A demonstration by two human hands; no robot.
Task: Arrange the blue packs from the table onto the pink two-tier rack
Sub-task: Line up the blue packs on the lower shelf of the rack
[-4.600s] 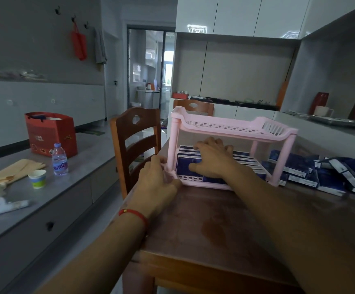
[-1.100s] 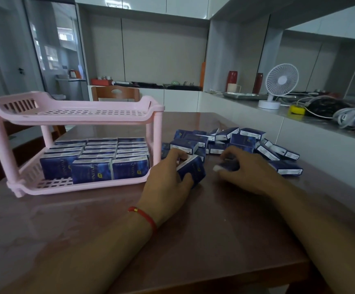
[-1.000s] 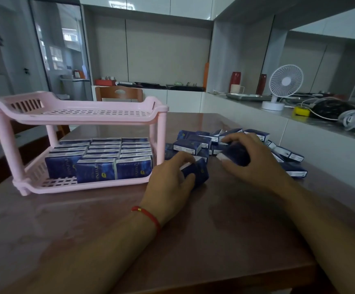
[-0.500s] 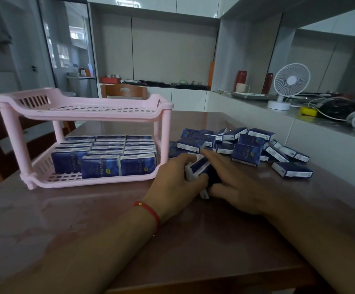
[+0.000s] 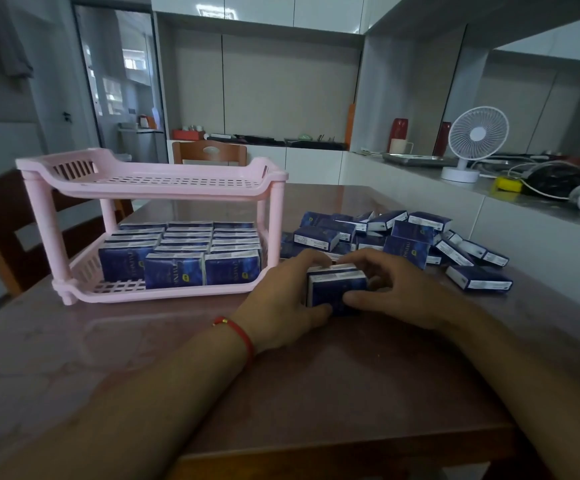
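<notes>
The pink two-tier rack [image 5: 150, 181] stands on the brown table at the left. Its top tier holds nothing; its bottom tier is filled with upright rows of blue packs [image 5: 177, 252]. A loose heap of blue packs [image 5: 399, 233] lies to the right of the rack. In front of that heap a small bunch of upright blue packs [image 5: 333, 289] rests on the table. My left hand [image 5: 281, 299] grips it from the left and my right hand [image 5: 396, 289] from the right, fingers over its top.
The table [image 5: 143, 358] has bare surface toward me, with its front edge at the bottom. Wooden chairs [image 5: 208, 152] stand behind and left of the rack. A counter on the right carries a white fan [image 5: 472, 140], cables and a tray.
Both hands have closed around the gathered packs and set them upright into one bunch. Earlier, the right hand brought a pack over to the one in my left hand.
</notes>
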